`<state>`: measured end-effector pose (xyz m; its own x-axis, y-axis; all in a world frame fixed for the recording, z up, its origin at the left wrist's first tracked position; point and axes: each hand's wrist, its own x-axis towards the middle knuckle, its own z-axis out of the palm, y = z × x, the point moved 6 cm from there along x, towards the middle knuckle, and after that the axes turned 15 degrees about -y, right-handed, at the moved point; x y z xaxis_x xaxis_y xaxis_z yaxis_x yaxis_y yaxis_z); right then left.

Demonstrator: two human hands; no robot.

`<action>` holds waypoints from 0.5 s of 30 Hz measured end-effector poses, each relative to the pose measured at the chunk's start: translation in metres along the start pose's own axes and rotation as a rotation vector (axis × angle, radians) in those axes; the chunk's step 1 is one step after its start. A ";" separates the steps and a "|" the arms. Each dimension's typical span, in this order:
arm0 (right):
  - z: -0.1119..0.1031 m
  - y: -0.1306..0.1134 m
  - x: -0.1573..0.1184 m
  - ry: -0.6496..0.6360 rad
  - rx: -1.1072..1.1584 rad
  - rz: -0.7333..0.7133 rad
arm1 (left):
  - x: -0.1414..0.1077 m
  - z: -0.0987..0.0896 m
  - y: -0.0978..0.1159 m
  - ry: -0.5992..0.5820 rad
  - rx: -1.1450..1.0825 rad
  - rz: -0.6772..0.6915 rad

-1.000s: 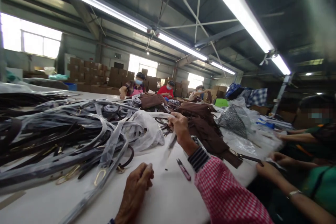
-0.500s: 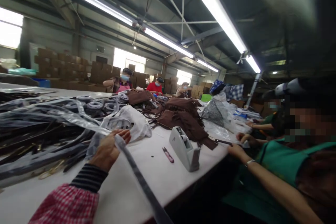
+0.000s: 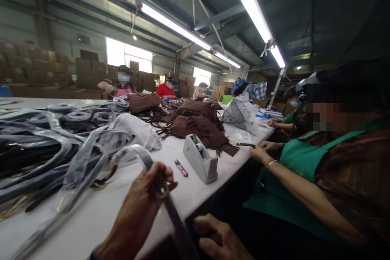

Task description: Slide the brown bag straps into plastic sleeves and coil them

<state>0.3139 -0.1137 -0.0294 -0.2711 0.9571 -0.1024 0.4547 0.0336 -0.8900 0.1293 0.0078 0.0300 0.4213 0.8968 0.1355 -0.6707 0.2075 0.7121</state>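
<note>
A dark strap point(image 3: 176, 221) in clear plastic wrap, with a ring-like metal piece on it, runs from the pile down past the table's near edge. My left hand point(image 3: 141, 201) is closed around it just above the metal piece. At the bottom, beside the strap's lower end, my right hand point(image 3: 222, 237) has its fingers loosely curled and its thumb apart, with nothing visible between them. Several plastic-wrapped straps point(image 3: 39, 138) lie in a tangled pile to the left. Small pink-handled thread snips point(image 3: 181, 168) rest near a grey tape dispenser point(image 3: 199, 162).
Brown fringed bags point(image 3: 195, 128) are heaped mid-table, with clear plastic bags point(image 3: 240, 115) behind. A co-worker in a green apron point(image 3: 295, 162) sits close on the right, holding a dark strap. Several other people work farther back. Stacked cartons point(image 3: 33, 65) line the wall.
My left hand has gone from an open palm under the strap to a grip on it, pulling it nearer. My right hand has come into view. The view has swung right.
</note>
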 end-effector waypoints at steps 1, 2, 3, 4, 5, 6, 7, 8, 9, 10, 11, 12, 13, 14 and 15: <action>0.004 -0.007 0.015 -0.046 0.077 -0.078 | -0.006 0.011 -0.016 -0.044 0.013 -0.034; 0.009 -0.015 0.027 -0.104 0.175 -0.157 | -0.011 0.019 -0.029 -0.077 0.036 -0.076; 0.014 -0.021 0.036 -0.164 0.277 -0.212 | -0.014 0.024 -0.038 -0.102 0.070 -0.111; 0.017 -0.025 0.042 -0.203 0.363 -0.245 | -0.016 0.026 -0.042 -0.119 0.115 -0.139; 0.018 -0.025 0.043 -0.212 0.415 -0.246 | -0.016 0.025 -0.042 -0.127 0.156 -0.159; 0.016 -0.023 0.042 -0.191 0.434 -0.227 | -0.016 0.022 -0.039 -0.133 0.188 -0.173; 0.012 -0.018 0.038 -0.153 0.423 -0.198 | -0.014 0.018 -0.033 -0.138 0.209 -0.184; 0.006 -0.012 0.031 -0.113 0.399 -0.169 | -0.012 0.014 -0.027 -0.145 0.215 -0.190; 0.000 -0.005 0.024 -0.082 0.377 -0.142 | -0.009 0.009 -0.019 -0.150 0.209 -0.193; -0.006 0.001 0.017 -0.068 0.363 -0.116 | -0.007 0.005 -0.012 -0.148 0.202 -0.190; -0.010 0.007 0.011 -0.072 0.352 -0.092 | -0.005 0.001 -0.006 -0.137 0.200 -0.182; -0.013 0.012 0.006 -0.084 0.343 -0.073 | -0.003 -0.002 -0.002 -0.123 0.202 -0.174; -0.015 0.016 0.002 -0.105 0.335 -0.055 | -0.001 -0.003 0.001 -0.113 0.204 -0.166; -0.015 0.020 -0.002 -0.135 0.326 -0.036 | 0.000 -0.004 0.003 -0.106 0.208 -0.159; -0.014 0.022 -0.005 -0.169 0.310 -0.016 | 0.001 -0.004 0.003 -0.099 0.211 -0.152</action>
<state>0.3373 -0.1132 -0.0420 -0.4245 0.8950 -0.1366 0.1769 -0.0660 -0.9820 0.1255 0.0113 0.0292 0.5714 0.8172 0.0754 -0.4579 0.2413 0.8556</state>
